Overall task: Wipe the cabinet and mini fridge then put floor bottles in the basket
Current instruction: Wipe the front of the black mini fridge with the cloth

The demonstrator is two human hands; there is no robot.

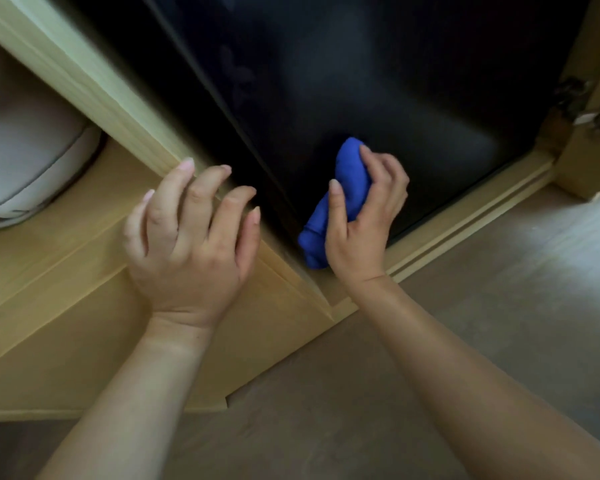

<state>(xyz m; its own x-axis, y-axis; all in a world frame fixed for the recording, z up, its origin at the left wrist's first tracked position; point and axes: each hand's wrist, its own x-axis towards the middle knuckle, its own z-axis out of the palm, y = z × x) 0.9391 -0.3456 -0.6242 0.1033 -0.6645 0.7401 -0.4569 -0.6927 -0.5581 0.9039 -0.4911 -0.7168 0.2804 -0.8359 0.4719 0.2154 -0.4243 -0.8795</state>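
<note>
Nearest me lies the tan floor. My left hand is spread loose with its 5 fingers apart, holding nothing, over the front edge of the wooden cabinet; I cannot tell if it touches the wood. My right hand grips a bunched blue cloth, thumb and fingers curled round it, against the lower part of the black mini fridge set inside the cabinet. Further left, a white rounded appliance sits on a shelf. At far right is 1 metal hinge.
</note>
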